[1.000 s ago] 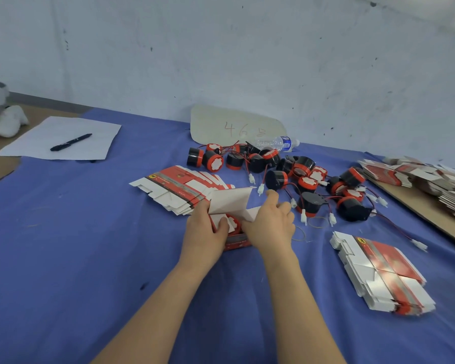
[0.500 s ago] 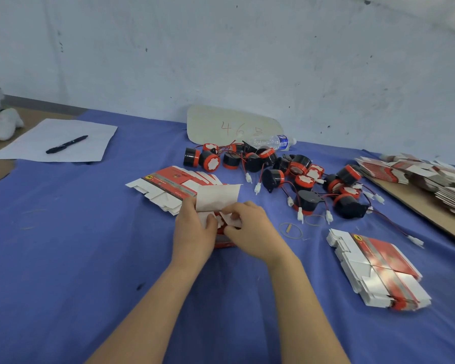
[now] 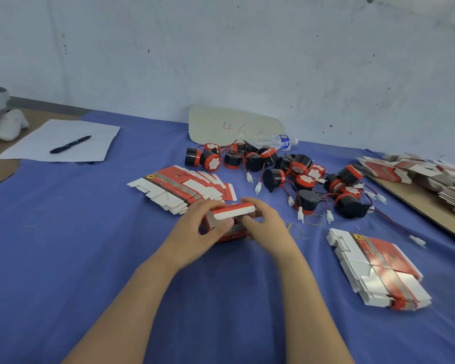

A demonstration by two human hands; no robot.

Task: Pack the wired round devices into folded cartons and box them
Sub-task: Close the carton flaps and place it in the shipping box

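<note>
Head view: the small red-and-white folded cardboard carton (image 3: pixel 233 209) is at the centre of the blue-covered bench (image 3: pixel 76 245), between your hands. Your left hand (image 3: pixel 200 232) and right hand (image 3: pixel 267 228) each have a curled grip on one end, thumbs by the lid flap. Expect light, crushable card: hold the stiff corner edges, not the panels.

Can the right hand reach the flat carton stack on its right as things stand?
Likely yes, once it lets go: the right hand grips the carton, but the stack lies uncovered on the cloth to its right, with nothing standing between.
</note>
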